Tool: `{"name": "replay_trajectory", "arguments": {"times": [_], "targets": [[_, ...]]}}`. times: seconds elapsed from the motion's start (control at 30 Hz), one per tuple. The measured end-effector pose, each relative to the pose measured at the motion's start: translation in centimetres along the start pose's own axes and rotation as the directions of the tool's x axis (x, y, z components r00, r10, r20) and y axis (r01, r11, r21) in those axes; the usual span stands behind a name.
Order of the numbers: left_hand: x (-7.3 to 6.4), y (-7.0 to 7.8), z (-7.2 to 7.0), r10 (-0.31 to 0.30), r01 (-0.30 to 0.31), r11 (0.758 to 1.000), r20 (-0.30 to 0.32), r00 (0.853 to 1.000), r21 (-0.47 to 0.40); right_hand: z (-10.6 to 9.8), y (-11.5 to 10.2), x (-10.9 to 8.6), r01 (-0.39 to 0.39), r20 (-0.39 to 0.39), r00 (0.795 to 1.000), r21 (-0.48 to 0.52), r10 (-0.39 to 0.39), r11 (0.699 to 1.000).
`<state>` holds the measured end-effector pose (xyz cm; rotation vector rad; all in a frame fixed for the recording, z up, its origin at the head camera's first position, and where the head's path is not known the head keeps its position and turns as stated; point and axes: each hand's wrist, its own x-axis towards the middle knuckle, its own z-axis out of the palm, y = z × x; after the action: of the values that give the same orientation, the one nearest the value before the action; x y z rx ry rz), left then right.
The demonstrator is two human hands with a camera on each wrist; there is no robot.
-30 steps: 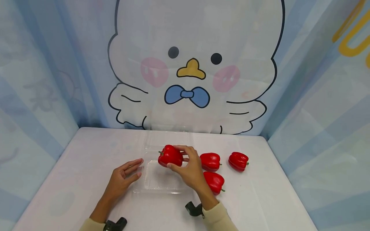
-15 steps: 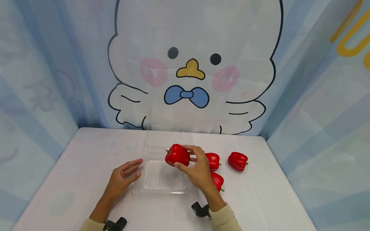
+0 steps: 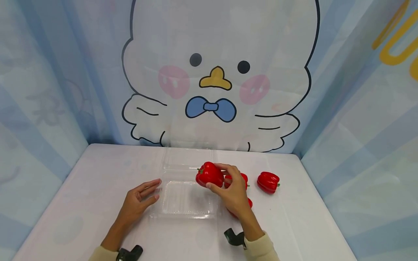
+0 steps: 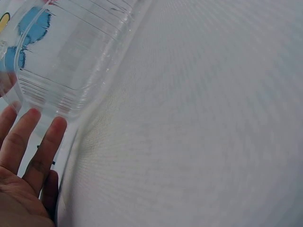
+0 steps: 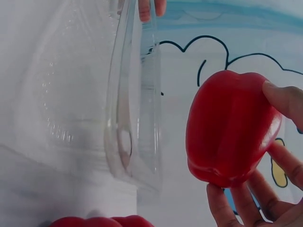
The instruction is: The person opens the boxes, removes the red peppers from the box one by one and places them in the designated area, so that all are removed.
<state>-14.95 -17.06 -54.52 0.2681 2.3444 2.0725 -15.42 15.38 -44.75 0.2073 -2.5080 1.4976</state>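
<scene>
My right hand (image 3: 234, 194) holds a red bell pepper (image 3: 208, 174) between thumb and fingers, its green stem pointing left. The pepper is raised over the right side of a clear plastic clamshell container (image 3: 183, 204), whose lid (image 3: 187, 157) lies folded open toward the back. In the right wrist view the thumb presses one side of the bell pepper (image 5: 232, 127) and the fingers support its end. At the container's left edge is my left hand (image 3: 137, 203), fingers extended and holding nothing. In the left wrist view its fingertips (image 4: 57, 124) are right at the clear wall.
Behind my right hand, two red bell peppers show in part, one farther back (image 3: 244, 179) and one nearer (image 3: 250, 203). Another bell pepper (image 3: 268, 182) lies farther right on the white table (image 3: 294, 224). A curtain with a cartoon chick (image 3: 215, 119) hangs behind the table.
My right hand has carried the bell pepper rightward from over the container's middle to its right side, covering more of the peppers behind. My left hand has stayed in place.
</scene>
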Motion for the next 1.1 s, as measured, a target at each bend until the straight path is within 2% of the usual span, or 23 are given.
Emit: {"name": "replay_trajectory", "arguments": {"times": [0.33,0.77,1.1], "targets": [[0.1,0.1,0.0,-0.002,0.002,1.0,-0.007,1.0,0.008,-1.3,0.6,-0.5,-0.042,-0.007,0.999,-0.015,0.042,0.999],[0.1,0.1,0.0,0.0,0.0,1.0,0.001,1.0,0.008,-2.9,1.5,-1.1,-0.084,-0.058,0.995,-0.055,0.081,0.995],[0.0,0.2,0.0,0.001,-0.001,1.0,0.004,1.0,0.001,-4.1,1.5,-1.7,-0.132,-0.088,0.988,-0.049,0.128,0.99]]}}
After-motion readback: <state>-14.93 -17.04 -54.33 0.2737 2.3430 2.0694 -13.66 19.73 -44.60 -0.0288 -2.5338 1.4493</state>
